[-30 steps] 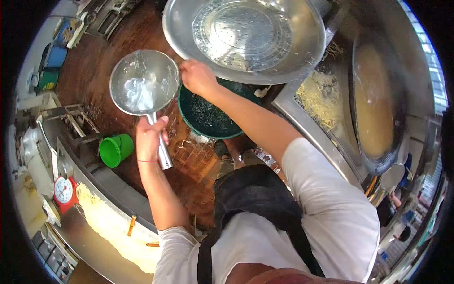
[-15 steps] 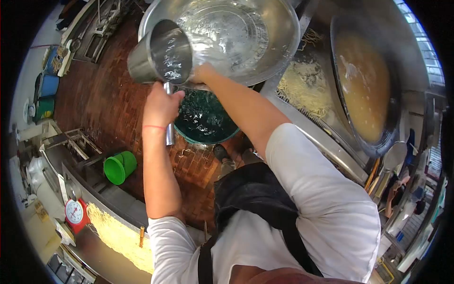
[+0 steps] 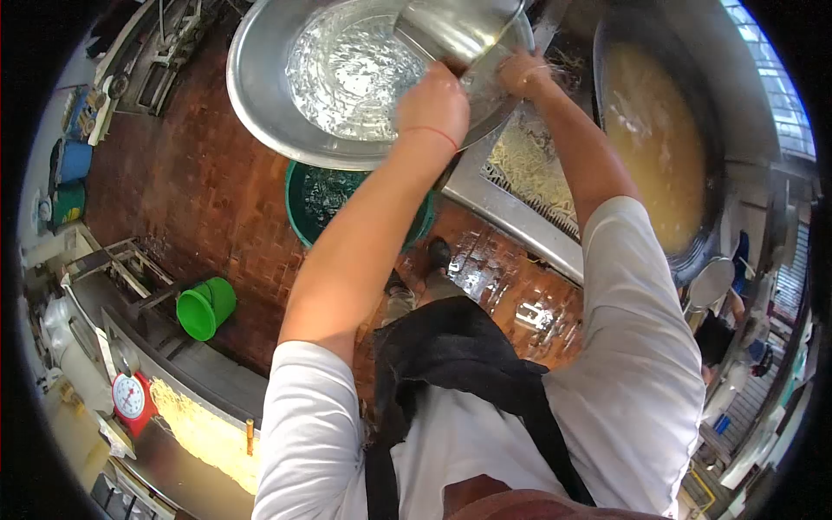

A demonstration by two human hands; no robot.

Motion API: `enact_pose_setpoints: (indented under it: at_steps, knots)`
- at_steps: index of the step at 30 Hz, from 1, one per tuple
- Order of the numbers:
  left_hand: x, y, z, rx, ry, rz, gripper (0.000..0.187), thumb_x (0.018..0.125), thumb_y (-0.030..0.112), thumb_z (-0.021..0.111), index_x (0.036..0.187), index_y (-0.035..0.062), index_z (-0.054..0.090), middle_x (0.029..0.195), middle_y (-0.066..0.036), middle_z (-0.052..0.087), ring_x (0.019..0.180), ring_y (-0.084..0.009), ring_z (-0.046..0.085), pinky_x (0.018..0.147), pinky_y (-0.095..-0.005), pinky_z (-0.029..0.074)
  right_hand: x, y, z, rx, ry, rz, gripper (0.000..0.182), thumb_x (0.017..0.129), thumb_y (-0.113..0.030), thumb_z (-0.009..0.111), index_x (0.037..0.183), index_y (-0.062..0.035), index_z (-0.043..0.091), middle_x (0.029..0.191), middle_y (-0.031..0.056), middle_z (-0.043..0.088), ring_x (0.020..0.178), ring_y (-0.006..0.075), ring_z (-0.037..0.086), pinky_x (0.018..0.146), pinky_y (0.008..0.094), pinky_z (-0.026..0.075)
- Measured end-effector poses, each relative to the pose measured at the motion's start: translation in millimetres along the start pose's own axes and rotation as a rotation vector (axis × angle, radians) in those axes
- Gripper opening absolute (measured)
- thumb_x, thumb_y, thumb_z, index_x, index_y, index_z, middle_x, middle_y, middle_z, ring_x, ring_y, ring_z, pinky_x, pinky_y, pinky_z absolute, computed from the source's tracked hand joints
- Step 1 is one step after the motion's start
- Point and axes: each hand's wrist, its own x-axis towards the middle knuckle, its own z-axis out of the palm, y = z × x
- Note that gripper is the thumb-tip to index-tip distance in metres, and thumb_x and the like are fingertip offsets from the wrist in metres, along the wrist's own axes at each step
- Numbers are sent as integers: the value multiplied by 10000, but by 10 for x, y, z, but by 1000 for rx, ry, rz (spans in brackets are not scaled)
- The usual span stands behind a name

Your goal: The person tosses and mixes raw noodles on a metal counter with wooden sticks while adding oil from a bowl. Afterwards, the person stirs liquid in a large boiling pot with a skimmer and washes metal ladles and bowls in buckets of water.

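Observation:
My left hand [image 3: 433,108] is closed on the handle of a large metal dipper [image 3: 459,30]. The dipper lies tipped over the right side of a wide steel basin [image 3: 260,87], which has clear water in its bottom. At the basin's right rim is my right hand [image 3: 523,74], fingers curled over the edge and partly hidden. Below the basin a dark green tub [image 3: 299,204] holds water and is partly covered by the basin and my left arm.
To the right, noodles [image 3: 529,160] lie on a grated metal counter beside a big wok [image 3: 663,147] of cloudy yellowish liquid. A green bucket [image 3: 206,308] stands on the wet brick floor. Lower left are a red scale [image 3: 132,399] and more noodles [image 3: 204,433] on a table.
My left hand has swung the dipper from the basin's left front edge across to its right side. My right hand has shifted right along the rim.

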Motion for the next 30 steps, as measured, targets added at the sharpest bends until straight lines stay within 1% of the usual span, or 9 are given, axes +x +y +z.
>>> enact_pose_setpoints:
  at_steps: [4,6,8,11,14,15,18,23,30]
  knots:
    - [-16,-460,-256,5,28,-86,292,873,97,506,1103,-81,485,961,-299,643,923,-423,641,823,-491,499,-270,-417,133,-59,161,74,284,888,-292,538,1073,-136,687,1140,81,640,1172,299,545,1058,635,249]
    - [-272,-931,-409,-16,215,42,474,820,223,696,1125,-71,484,950,-295,644,935,-437,629,844,-492,485,-456,-920,143,96,135,-37,251,885,-273,549,1025,-142,712,1079,76,679,1151,315,571,1098,663,192]
    - [-622,-1149,-780,-60,154,-320,541,834,258,705,1175,-94,474,998,-277,651,1003,-427,613,857,-471,484,-162,-1018,993,991,352,-340,296,893,-303,535,1132,-169,647,1000,75,687,1082,245,597,1112,599,218]
    - [-1227,-1992,-972,-66,405,-253,522,858,284,697,1197,-56,492,992,-248,668,929,-390,651,780,-436,498,-367,-553,574,132,324,-161,309,910,-249,500,1182,-172,626,1147,82,654,1181,293,540,1110,596,234]
    - [-1813,-2543,-1065,-114,474,-438,463,872,283,676,1180,-29,525,985,-248,666,913,-381,654,792,-433,492,-325,5,560,147,756,252,335,867,-212,540,1175,-127,640,1300,115,572,1263,337,472,1088,609,275]
    - [-1939,-2602,-1080,-151,486,-526,442,876,280,668,1164,-27,535,971,-248,668,913,-386,653,802,-434,489,-323,-65,517,120,656,278,351,858,-218,550,1181,-113,638,1329,129,544,1280,343,453,1086,616,272]
    - [-2339,-3822,-574,-71,345,-706,419,891,299,637,1135,-26,536,921,-268,667,884,-426,651,778,-456,494,-399,-646,264,158,524,237,386,838,-234,573,1187,-81,636,1386,163,489,1323,351,407,1097,613,250]
    - [-2205,-3869,178,156,-39,-654,326,863,250,600,1039,-6,503,947,-308,642,939,-464,617,794,-537,482,-705,-1834,9,640,650,15,333,845,-222,578,1136,-79,651,1244,134,587,1257,304,479,1130,548,222]
    - [-1705,-3748,1489,352,-246,-665,265,967,179,365,1133,10,484,1084,-193,638,938,-364,669,789,-448,554,-893,-1857,68,818,839,33,195,842,-106,595,1019,-79,672,1112,98,642,1130,290,566,1084,549,285]
